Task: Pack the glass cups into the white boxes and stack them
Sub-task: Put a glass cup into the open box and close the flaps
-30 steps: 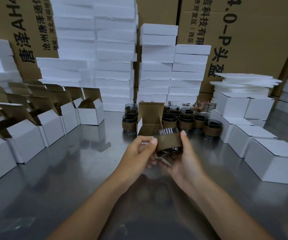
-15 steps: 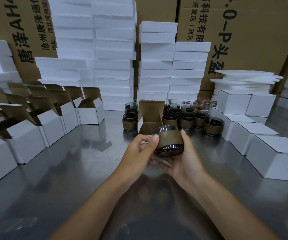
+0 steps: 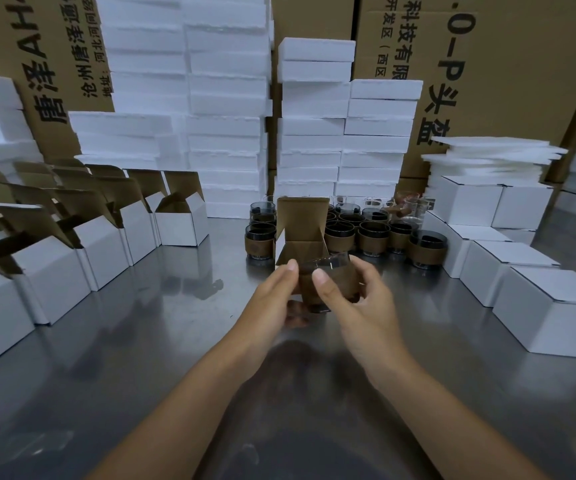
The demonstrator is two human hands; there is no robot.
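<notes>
the glass cup (image 3: 336, 275) had turned from tilted to upright (rim up), held just on the near side of the open white box (image 3: 300, 230). the left hand (image 3: 272, 299) and right hand (image 3: 359, 306) both pinched its brown sleeve, so boxing looked next.

item: brushed steel table (image 3: 113, 358), where i am working, is mirroring dull light. item: big brown cartons (image 3: 522, 81) with black print are walling off the back. item: white foam slabs (image 3: 224, 98) are standing stacked against them; thin foam sheets (image 3: 491, 154) are lying piled at my right.
</notes>
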